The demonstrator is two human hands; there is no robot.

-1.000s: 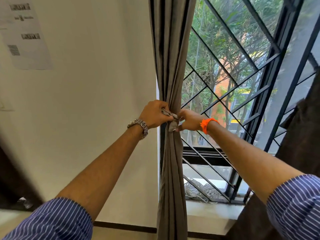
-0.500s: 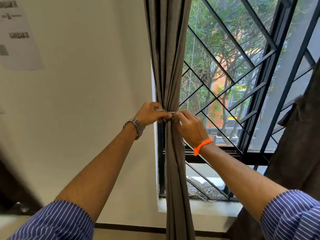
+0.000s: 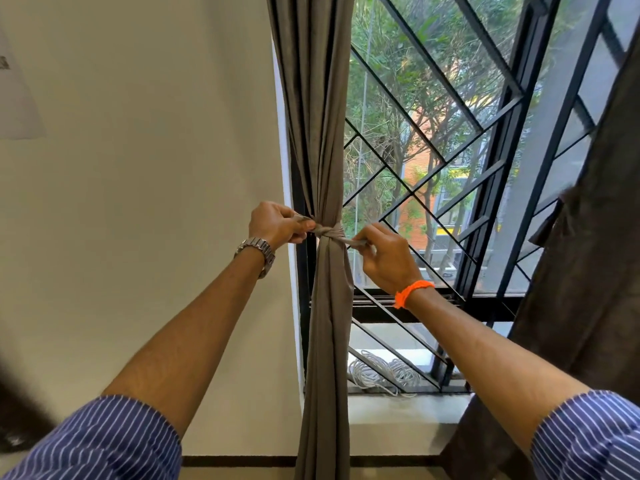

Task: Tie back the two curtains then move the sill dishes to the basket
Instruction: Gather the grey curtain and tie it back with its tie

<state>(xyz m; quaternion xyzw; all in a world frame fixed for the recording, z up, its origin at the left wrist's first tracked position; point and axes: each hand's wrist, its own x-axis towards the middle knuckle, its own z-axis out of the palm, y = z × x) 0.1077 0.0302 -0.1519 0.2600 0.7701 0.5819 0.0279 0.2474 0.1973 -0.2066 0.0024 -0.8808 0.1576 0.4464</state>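
Left hand [image 3: 273, 225] and right hand [image 3: 388, 259] pinch the level tie [image 3: 329, 232] round the upright curtain [image 3: 311, 116].

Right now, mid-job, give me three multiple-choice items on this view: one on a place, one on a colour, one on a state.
1. Where does the white cord lie?
A. at the foot of the window
B. on a table
C. in a basket

2. What colour is the band on the right wrist?
A. green
B. orange
C. black

3. How is the tie on the grey curtain?
A. dangling loose
B. lying on the floor
C. knotted round it, an end in each hand

Answers:
1 A, the coil shows through the lowest bars.
2 B, it is bright orange.
3 C, the left hand and the right hand each grip an end beside the knot.
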